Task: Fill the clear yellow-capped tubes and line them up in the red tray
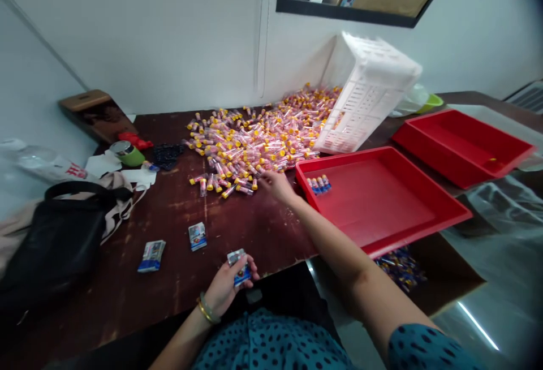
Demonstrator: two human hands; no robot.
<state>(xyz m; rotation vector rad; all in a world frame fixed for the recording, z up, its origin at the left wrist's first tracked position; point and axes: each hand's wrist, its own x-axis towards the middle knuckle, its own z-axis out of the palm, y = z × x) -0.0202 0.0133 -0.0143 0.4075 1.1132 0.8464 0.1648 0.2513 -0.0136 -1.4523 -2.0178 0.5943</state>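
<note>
My left hand (231, 282), close to the table's front edge, is closed around a small stack of blue printed cards (240, 268). Two more card stacks lie on the table to its left, a nearer one (151, 256) and another one (197, 236). My right hand (278, 186) reaches to the front edge of a big pile of small clear tubes (258, 146) with yellow caps and pink contents. Its fingers are curled together against the tubes; what is between the fingertips is hidden. A short row of blue-wrapped tubes (319, 184) lies in the red tray (382, 203) beside my right forearm.
A white perforated crate (365, 93) is tipped over the pile's right side. Another red tray (466, 143) stands farther right. Below the table edge, a cardboard box (445, 274) holds many blue-wrapped tubes. At left are a black bag (59, 240), a green can (127, 154) and a plastic bottle (42, 160).
</note>
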